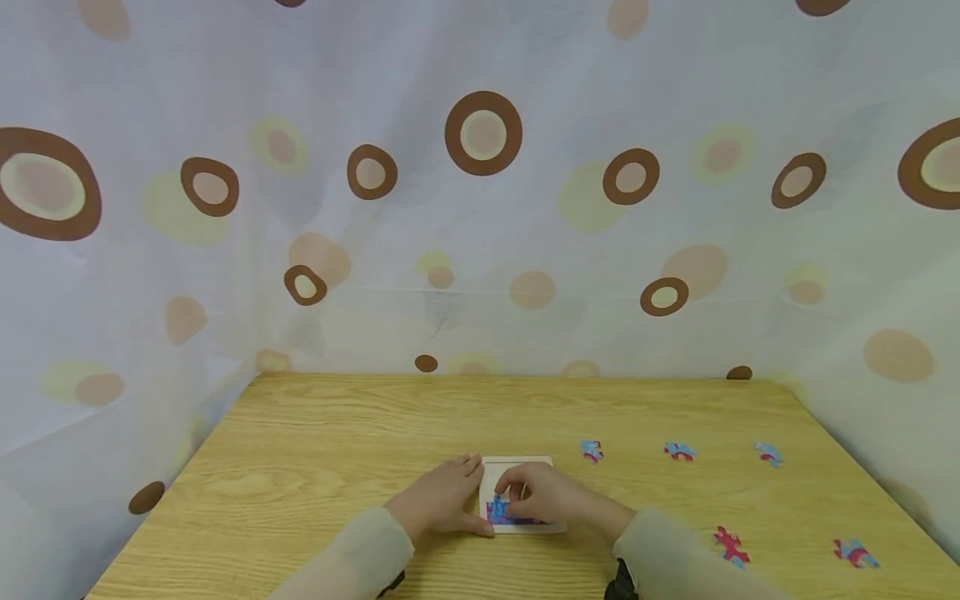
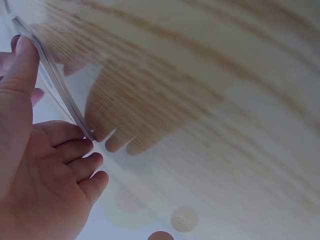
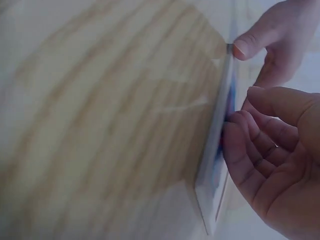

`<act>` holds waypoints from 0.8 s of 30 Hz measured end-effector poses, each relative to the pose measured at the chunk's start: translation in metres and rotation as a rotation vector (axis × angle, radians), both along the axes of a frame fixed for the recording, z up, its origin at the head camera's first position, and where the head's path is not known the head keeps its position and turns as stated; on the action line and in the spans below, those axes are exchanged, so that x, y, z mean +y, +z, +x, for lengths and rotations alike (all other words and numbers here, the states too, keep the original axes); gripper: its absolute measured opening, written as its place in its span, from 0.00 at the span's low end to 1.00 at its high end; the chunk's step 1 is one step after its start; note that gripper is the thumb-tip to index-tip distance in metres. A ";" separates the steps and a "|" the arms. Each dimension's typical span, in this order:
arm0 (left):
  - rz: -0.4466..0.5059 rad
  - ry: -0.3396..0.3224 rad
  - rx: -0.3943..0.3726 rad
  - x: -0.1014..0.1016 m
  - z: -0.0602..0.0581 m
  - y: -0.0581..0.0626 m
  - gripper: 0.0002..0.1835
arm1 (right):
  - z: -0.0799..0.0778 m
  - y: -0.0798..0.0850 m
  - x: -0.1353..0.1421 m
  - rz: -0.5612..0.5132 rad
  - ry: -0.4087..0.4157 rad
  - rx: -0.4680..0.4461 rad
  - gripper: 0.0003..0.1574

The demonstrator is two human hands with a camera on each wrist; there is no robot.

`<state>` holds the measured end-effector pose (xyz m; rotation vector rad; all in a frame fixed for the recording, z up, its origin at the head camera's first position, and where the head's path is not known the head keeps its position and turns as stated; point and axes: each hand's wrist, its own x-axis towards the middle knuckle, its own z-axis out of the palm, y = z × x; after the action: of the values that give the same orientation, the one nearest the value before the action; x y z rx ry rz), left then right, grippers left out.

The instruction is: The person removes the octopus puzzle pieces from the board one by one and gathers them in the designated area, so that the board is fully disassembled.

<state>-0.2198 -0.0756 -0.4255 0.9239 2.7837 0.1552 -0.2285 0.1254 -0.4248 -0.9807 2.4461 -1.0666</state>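
A small white puzzle tray [image 1: 517, 459] lies on the table, with blue and purple puzzle pieces along its near side. Along the tray's left edge rests my left hand [image 1: 442, 496], its fingers extended toward the far corner and the thumb at the near corner. In the left wrist view, the left hand [image 2: 55, 170] touches the tray's edge [image 2: 62, 92] with loosely bent fingers. My right hand [image 1: 551, 492] reaches over the tray, thumb and forefinger bent down at a blue puzzle piece [image 1: 497, 510]. The right hand [image 3: 280, 155] partly hides the pieces in the right wrist view.
On the table's right side lie several loose jigsaw pieces: three in a far row, including one piece [image 1: 592, 451] near the tray, plus a red piece [image 1: 730, 546] and a mixed-colour piece [image 1: 855, 553] nearer. A patterned curtain [image 1: 480, 233] surrounds the wooden table [image 1: 337, 433].
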 end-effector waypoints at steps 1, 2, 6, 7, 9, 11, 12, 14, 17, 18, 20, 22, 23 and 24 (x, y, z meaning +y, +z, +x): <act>-0.002 -0.001 0.002 0.000 0.000 0.000 0.50 | 0.000 -0.001 -0.001 0.002 -0.003 0.004 0.11; -0.003 -0.001 0.002 0.000 0.001 0.001 0.50 | 0.000 -0.003 -0.002 0.003 -0.008 0.008 0.11; -0.002 -0.001 0.005 0.000 0.001 0.002 0.50 | -0.001 -0.006 -0.005 0.026 -0.034 0.031 0.11; -0.001 0.000 0.004 0.000 0.001 0.001 0.50 | -0.001 -0.007 -0.006 0.034 -0.038 0.035 0.11; -0.002 -0.001 0.006 0.000 0.001 0.001 0.49 | -0.001 -0.008 -0.007 0.054 -0.045 0.043 0.11; -0.002 -0.004 0.008 0.000 0.001 0.002 0.49 | 0.000 -0.008 -0.008 0.071 -0.048 0.057 0.10; -0.002 -0.003 0.007 0.000 0.001 0.002 0.49 | 0.000 -0.008 -0.008 0.080 -0.049 0.064 0.09; -0.001 -0.004 0.006 0.000 0.001 0.003 0.49 | 0.000 -0.008 -0.009 0.086 -0.055 0.072 0.09; -0.002 -0.004 0.005 0.001 0.002 0.003 0.49 | 0.000 -0.007 -0.009 0.076 -0.061 0.067 0.11; -0.004 -0.001 0.003 0.001 0.002 0.003 0.50 | 0.000 -0.007 -0.009 0.069 -0.064 0.059 0.11; -0.005 -0.001 0.000 0.001 0.002 0.003 0.50 | -0.001 -0.005 -0.009 0.045 -0.064 0.031 0.12; -0.007 0.001 -0.001 0.001 0.002 0.002 0.50 | -0.001 -0.005 -0.008 0.023 -0.062 -0.004 0.12; -0.008 0.002 -0.001 0.001 0.002 0.002 0.50 | -0.001 -0.004 -0.008 0.006 -0.062 -0.026 0.12; -0.010 0.002 -0.001 0.001 0.002 0.002 0.50 | -0.001 -0.004 -0.008 -0.012 -0.063 -0.052 0.12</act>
<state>-0.2181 -0.0751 -0.4237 0.9178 2.7821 0.1425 -0.2294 0.1179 -0.4283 -0.8738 2.4463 -1.1137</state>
